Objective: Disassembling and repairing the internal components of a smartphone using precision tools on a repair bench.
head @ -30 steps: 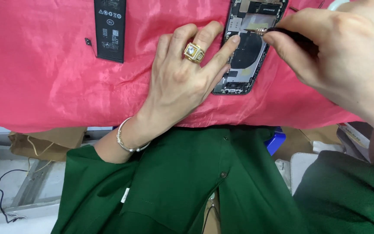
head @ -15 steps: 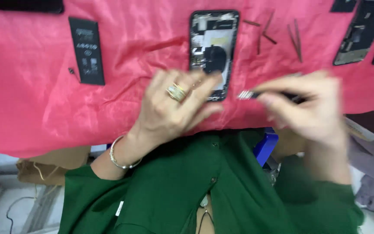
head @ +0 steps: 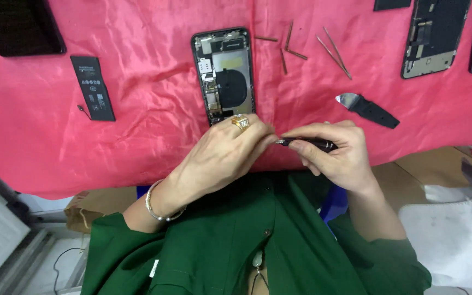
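Both our hands have drawn back off the opened phone [head: 224,74] and now meet just below its lower end on the pink cloth [head: 154,136]. Our right hand [head: 337,150] grips a dark screwdriver [head: 307,143]; our left hand [head: 222,155], fingers closed, pinches at its tip. Left of the phone lies a loose black battery [head: 93,87].

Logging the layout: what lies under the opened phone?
The phone lies on a pink cloth. The left hand covers its near end; what is beneath the cloth cannot be seen.
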